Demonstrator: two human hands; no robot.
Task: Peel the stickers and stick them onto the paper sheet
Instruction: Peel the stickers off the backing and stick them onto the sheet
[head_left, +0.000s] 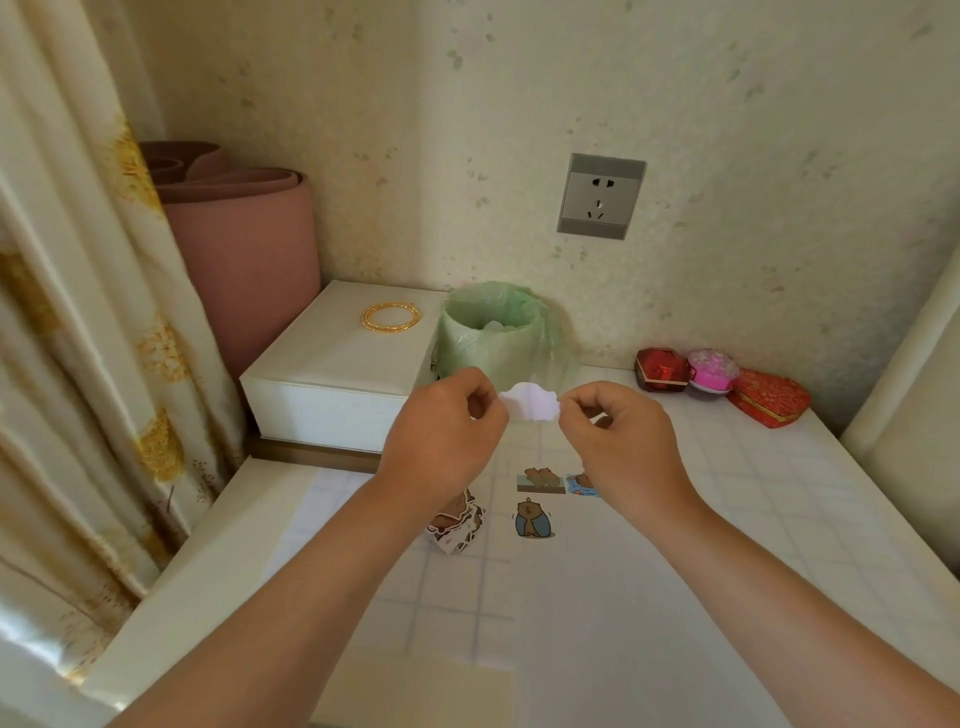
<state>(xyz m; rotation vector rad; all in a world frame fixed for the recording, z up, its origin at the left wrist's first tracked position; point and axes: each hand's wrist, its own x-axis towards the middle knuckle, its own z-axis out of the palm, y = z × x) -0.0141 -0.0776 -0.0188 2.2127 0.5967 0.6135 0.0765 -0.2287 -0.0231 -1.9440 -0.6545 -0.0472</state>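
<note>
a green-lined bin (493, 332) stands at the back edge of the counter (171, 587), beside a white box (332, 374) carrying gold bangles (390, 316); red gift boxes (769, 397) sit in the back right corner. above the paper sheet (597, 571), left hand (447, 431) and right hand (618, 441) each pinch one end of a white sticker (530, 402), fingers curled.

Both forearms stretched forward, left grip (445, 428) and right grip (619, 436) side by side, pinching opposite edges of white sticker (530, 401)
</note>
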